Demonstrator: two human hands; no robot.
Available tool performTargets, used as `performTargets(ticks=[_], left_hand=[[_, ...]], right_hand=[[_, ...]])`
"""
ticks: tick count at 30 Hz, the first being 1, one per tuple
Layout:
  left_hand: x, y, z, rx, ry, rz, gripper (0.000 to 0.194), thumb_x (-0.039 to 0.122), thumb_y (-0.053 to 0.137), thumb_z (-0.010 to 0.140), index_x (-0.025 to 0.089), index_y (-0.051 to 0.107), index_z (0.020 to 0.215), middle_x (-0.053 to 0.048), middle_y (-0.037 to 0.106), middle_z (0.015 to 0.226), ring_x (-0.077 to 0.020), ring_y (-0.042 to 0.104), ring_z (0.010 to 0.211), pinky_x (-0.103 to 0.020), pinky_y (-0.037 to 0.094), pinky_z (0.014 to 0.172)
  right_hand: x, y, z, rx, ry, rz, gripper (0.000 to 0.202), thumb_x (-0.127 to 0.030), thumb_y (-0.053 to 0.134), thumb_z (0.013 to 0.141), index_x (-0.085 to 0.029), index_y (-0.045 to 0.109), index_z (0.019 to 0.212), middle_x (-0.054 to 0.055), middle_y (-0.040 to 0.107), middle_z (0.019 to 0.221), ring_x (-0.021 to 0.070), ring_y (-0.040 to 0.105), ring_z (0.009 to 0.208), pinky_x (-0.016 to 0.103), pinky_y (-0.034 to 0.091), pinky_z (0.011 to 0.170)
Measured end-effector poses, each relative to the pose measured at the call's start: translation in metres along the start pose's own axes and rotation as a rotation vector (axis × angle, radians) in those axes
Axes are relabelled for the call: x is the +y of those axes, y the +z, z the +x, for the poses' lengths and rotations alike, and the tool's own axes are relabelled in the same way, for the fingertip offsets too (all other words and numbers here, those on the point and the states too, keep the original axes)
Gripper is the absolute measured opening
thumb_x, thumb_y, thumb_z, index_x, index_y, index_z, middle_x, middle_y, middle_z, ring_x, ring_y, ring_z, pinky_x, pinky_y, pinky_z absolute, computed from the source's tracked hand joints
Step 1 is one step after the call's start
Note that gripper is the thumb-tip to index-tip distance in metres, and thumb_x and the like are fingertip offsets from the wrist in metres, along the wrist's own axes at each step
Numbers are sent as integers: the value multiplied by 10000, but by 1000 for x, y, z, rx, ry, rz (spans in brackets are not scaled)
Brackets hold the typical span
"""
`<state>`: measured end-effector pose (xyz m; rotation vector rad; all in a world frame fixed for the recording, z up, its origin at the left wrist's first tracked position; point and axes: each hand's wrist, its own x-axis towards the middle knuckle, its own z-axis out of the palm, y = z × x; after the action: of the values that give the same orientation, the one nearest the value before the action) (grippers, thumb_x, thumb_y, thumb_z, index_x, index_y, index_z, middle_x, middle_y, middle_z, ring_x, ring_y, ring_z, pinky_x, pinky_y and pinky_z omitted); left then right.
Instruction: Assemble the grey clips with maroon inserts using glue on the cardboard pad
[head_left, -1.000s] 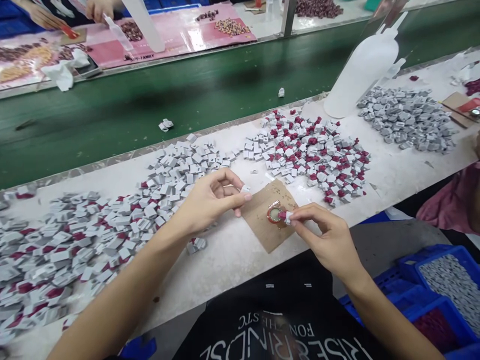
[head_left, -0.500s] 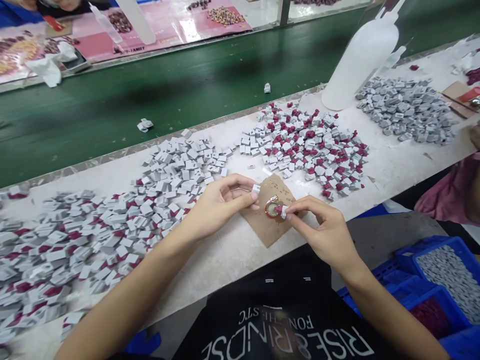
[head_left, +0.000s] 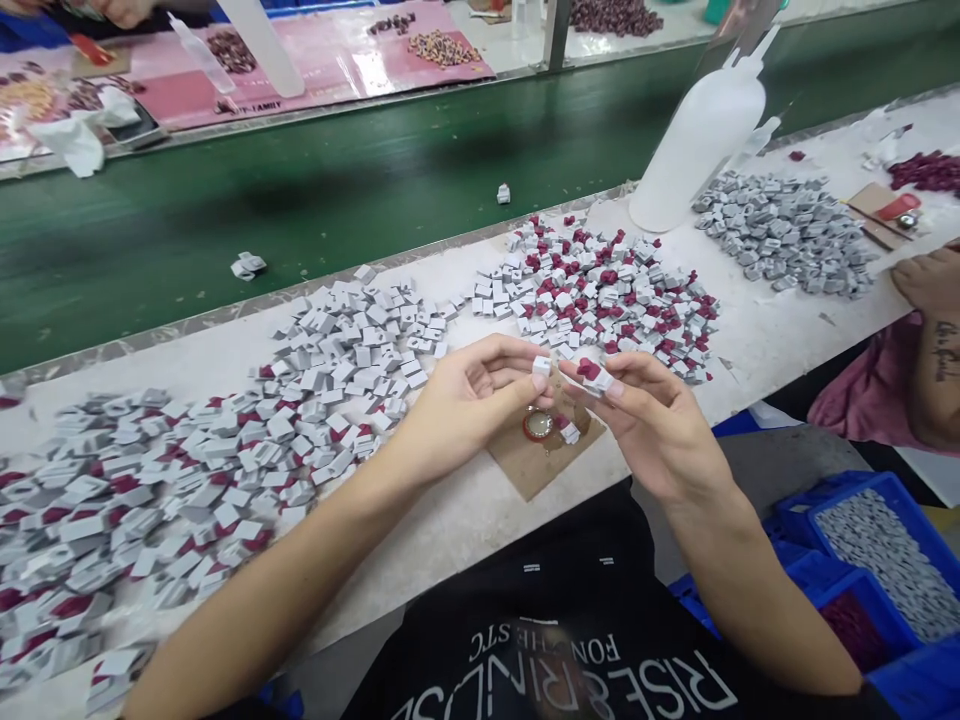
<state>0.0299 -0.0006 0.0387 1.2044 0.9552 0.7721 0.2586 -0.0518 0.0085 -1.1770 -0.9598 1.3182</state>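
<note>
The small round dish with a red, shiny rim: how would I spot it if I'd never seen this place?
Start at the long white worktable and find the brown cardboard partly hidden by the person's left hand and right hand. The small round dish lies on it. Its circular shape and red, shiny rim set it apart from the blocky grey-and-maroon piece beside it.

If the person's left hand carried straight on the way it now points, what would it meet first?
Probably the right hand or the maroon-and-grey piece it holds, just beyond the grey piece in the left hand; this one view leaves depth unclear.
</note>
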Motion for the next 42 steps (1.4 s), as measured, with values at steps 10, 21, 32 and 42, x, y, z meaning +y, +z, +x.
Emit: performTargets(ticks=[10, 21, 32, 42], left_hand=[[2, 10, 7, -57, 19, -120, 321, 364, 969, 912, 189, 840, 1147, -79, 871, 1055, -249, 866, 983, -409, 732, 982], [0, 7, 8, -81, 56, -46, 204, 297, 916, 953, 179, 824, 1093, -84, 885, 1041, -241, 878, 920, -363, 729, 877], [18, -47, 23, 80, 261, 463, 137, 309, 795, 967, 230, 820, 1075, -68, 859, 1110, -246, 809, 1023, -387, 660, 921], [20, -120, 56, 620, 81, 472, 163, 288, 791, 795, 225, 695, 911, -55, 799, 879, -253, 774, 831, -340, 585, 736]], right_hand=[[-2, 8, 5, 29, 15, 111, 281, -503, 1021, 843, -329, 862, 996, 27, 863, 1113, 295, 843, 1065, 542, 716, 1046], [-1, 9, 5, -18, -90, 1, 105, -360, 982, 923, -325, 925, 1004, 20, 854, 1003, 220, 835, 946, 350, 715, 859], [-34, 33, 85, -314, -151, -400, 96, -275, 837, 941, -241, 860, 1028, 71, 886, 1068, 259, 849, 1014, 398, 694, 923], [-21, 184, 270, -85, -91, -1112, 329, -360, 832, 1047, -139, 787, 1285, 233, 737, 1492, 383, 748, 1320, 548, 598, 1157]])
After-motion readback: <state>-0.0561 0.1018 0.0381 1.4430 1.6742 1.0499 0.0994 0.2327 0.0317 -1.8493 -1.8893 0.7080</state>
